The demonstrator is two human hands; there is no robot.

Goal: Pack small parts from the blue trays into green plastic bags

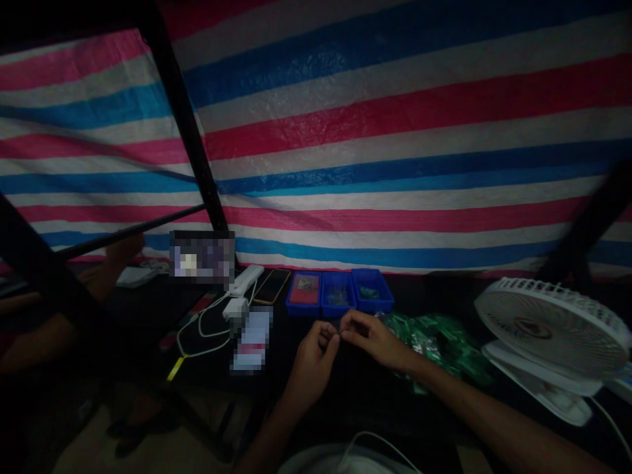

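My left hand [316,359] and my right hand [370,336] meet over the dark table, thumbs and forefingers pinched close together. Whatever sits between the fingertips is too small and dim to name. Just beyond them stand three blue trays in a row. The left tray [302,309] has a red inside with small pale pieces, the middle tray [338,305] holds small thin pieces, and the right tray [374,305] has small greenish ones. Beside my right forearm lies a heap of green plastic packets [439,342].
A white clip fan [548,329] stands at the right. To the left are a phone [272,286], a white power strip [247,282], a charger [234,308] with cables and a blurred-out screen [253,339]. Another person's arm [99,276] shows beyond the black frame [185,125]. Striped sheeting [395,118] hangs behind.
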